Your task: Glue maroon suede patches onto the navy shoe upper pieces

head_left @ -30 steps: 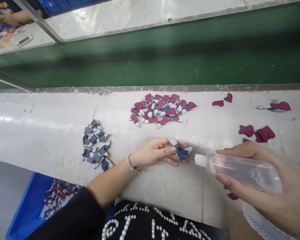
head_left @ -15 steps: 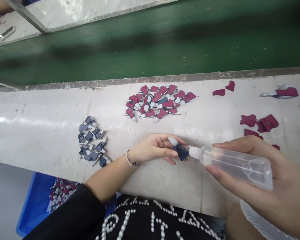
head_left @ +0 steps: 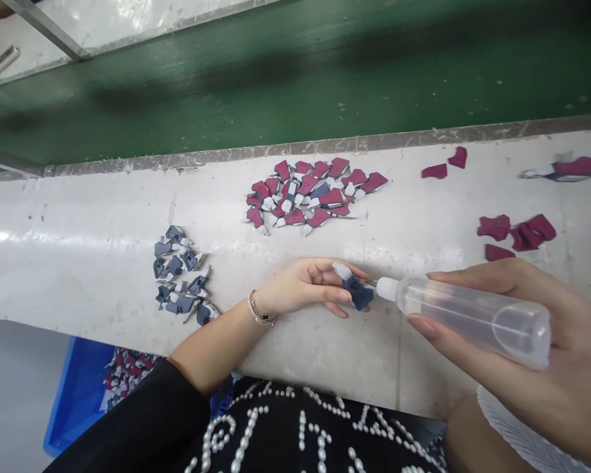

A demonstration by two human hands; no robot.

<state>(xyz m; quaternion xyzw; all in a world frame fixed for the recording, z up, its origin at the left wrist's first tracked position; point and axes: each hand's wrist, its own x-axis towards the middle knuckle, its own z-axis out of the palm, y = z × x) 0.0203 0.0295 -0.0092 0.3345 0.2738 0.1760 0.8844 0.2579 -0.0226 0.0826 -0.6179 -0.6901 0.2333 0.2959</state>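
- Navy-and-white layered cutout [head_left: 358, 295] looks light and bendy, best held by its edges, as the left hand's grip [head_left: 308, 287] pinches it above the white tabletop [head_left: 88, 276].
- Right hand's grip [head_left: 566, 374] is clamped around a clear plastic squeeze bottle [head_left: 473, 315], its nozzle just beside the cutout.

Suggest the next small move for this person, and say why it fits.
Probably a gentle squeeze of the clear plastic squeeze bottle: the right hand grips it, and its thin nozzle tip appears to reach the navy-and-white cut piece pinched in the left hand.

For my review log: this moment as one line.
left hand: holds navy piece | right hand: holds plastic bottle | bottle nozzle: at piece | nearby: blue pile, red pile
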